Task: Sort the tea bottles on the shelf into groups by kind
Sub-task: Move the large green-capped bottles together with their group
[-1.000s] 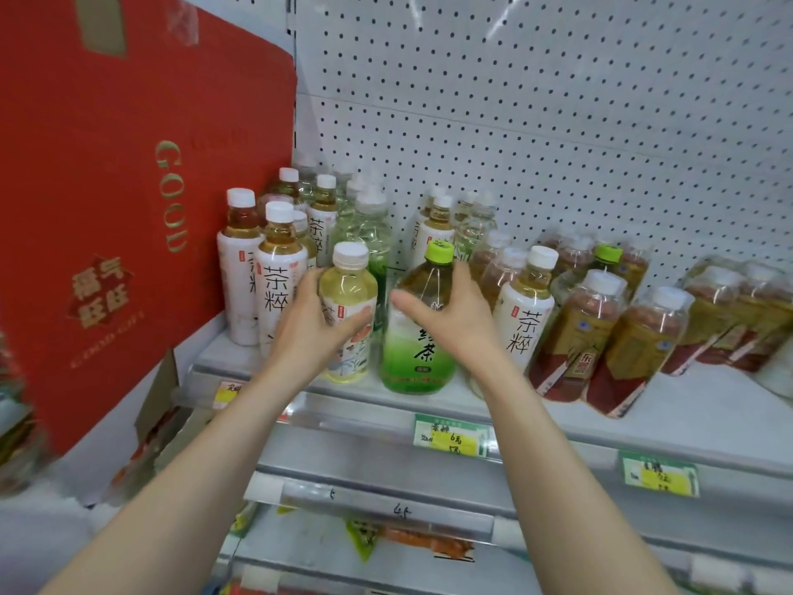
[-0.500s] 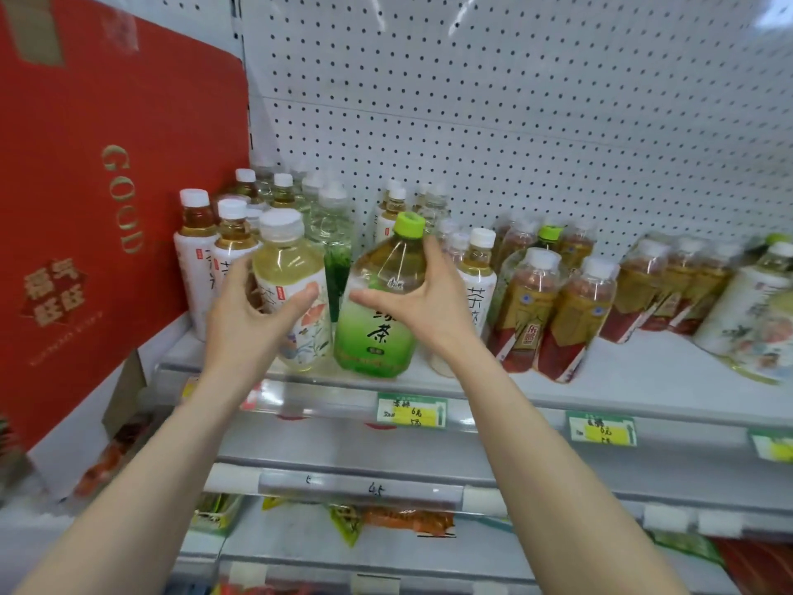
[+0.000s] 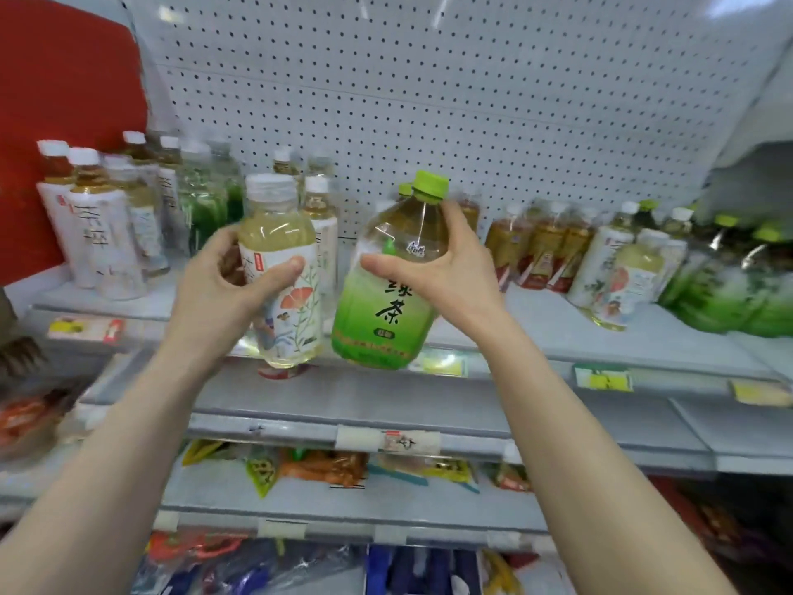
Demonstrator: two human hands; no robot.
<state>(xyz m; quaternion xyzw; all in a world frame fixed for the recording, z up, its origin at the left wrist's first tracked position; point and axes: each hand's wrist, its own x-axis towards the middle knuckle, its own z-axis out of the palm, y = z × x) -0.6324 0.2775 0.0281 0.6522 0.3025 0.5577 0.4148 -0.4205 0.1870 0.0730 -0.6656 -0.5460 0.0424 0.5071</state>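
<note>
My left hand point(image 3: 223, 289) grips a pale yellow tea bottle with a white cap and a flower label point(image 3: 283, 272), held in front of the shelf edge. My right hand point(image 3: 446, 268) grips a green-capped green tea bottle point(image 3: 386, 294) beside it, tilted a little to the right. Both bottles are off the shelf point(image 3: 558, 332). White-labelled tea bottles point(image 3: 98, 234) stand at the left. Brown tea bottles with red labels point(image 3: 536, 251) lean at the back right. More flower-label bottles point(image 3: 622, 272) and green tea bottles point(image 3: 729, 285) lie at the far right.
A white pegboard point(image 3: 429, 100) backs the shelf. A red cardboard box point(image 3: 51, 122) closes off the left end. Price tags point(image 3: 600, 377) line the shelf front. Lower shelves hold snack packets point(image 3: 326, 465).
Both hands have lifted their bottles off the shelf and drawn them toward me. The view has swung right, showing more bottles at the far right.
</note>
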